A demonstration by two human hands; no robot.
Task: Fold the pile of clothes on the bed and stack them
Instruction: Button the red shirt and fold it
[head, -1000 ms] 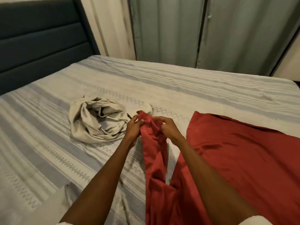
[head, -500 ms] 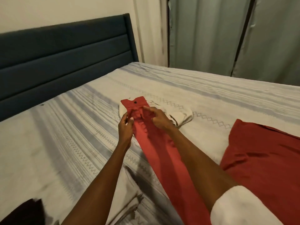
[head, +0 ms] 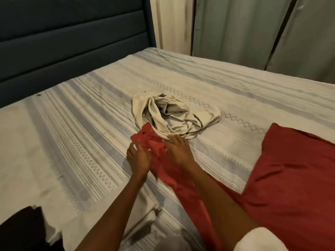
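Half a second ago the red strip (head: 154,142) hung lifted between both hands; now its buttoned end lies flat on the bed (head: 72,142), its tip touching the beige heap (head: 174,115) at twelve o'clock. The left hand (head: 138,159) rests at its nine o'clock edge, fingers bent at the hem, though I can't tell if they pinch it. The right hand (head: 178,150) presses on top with spread fingers. I'd say smoothing comes next, then folding. The red spread (head: 290,178) lies at three o'clock.
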